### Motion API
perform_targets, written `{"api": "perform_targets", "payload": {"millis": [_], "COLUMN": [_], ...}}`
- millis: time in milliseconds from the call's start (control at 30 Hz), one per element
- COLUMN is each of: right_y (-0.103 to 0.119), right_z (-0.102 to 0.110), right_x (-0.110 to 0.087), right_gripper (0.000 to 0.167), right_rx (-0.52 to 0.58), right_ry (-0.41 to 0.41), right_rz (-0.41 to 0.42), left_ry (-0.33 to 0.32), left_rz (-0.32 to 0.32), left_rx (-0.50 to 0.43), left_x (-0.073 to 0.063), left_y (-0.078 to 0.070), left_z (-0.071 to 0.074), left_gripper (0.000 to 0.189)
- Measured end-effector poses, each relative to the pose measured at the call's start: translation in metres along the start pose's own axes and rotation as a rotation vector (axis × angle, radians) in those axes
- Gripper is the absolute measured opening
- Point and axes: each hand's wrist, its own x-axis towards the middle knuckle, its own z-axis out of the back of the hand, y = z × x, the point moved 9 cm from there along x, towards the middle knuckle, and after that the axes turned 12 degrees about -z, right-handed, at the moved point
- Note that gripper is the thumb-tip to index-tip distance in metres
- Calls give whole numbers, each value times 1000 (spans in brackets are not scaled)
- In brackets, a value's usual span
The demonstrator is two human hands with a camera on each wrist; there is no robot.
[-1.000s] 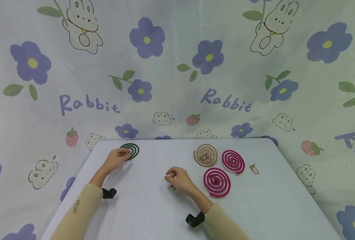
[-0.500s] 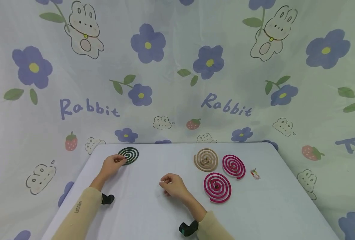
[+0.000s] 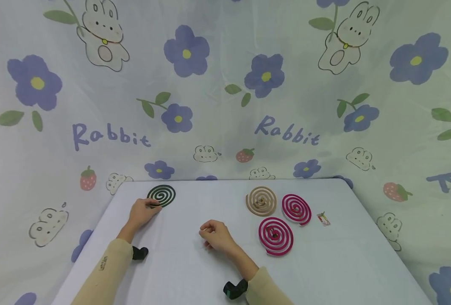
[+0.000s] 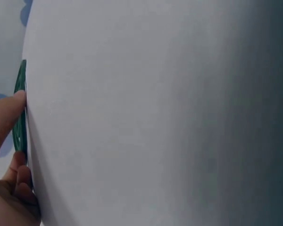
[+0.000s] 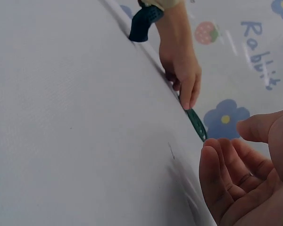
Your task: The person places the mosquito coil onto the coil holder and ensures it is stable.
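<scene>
At the far left of the white table lies a dark green mosquito coil [image 3: 166,199], a flat spiral. My left hand [image 3: 140,212] has its thumb and bent fingers at the coil's near-left rim and seems to pinch it there. In the left wrist view the green coil [image 4: 20,127] shows edge-on, with the thumb and the fingertips against it. My right hand [image 3: 218,235] hovers over the middle of the table, fingers loosely curled around nothing. From the right wrist view, its palm [image 5: 254,188] faces in with a gap between thumb and fingers.
Right of centre lie a tan coil [image 3: 253,208] and two magenta coils, one farther back [image 3: 286,205] and one nearer [image 3: 263,235], with small bits in their middles. A small colourful packet [image 3: 324,219] lies beyond them. A printed cloth [image 3: 210,97] hangs behind the table [image 3: 343,271].
My left hand has drawn back from the green coil's middle to its near rim. The right hand has shifted a little left. The other coils have stayed put.
</scene>
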Motion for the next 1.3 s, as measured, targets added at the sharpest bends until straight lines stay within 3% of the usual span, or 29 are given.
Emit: {"api": "perform_targets", "payload": {"millis": [633, 1000, 1300], "right_y": [10, 13, 13], "right_z": [1, 3, 2], "right_x": [17, 22, 26], "right_gripper": [11, 12, 10], "right_rx": [-1, 2, -14], "right_ry": [27, 29, 26], "right_rz": [-15, -36, -49], "left_ry": [85, 128, 152], "left_rz": [26, 91, 87], "left_rx": [-19, -53, -39], "left_x": [-7, -13, -21], "left_y": [-6, -2, -12], "left_z": [-6, -13, -18], "left_gripper": [12, 11, 8]}}
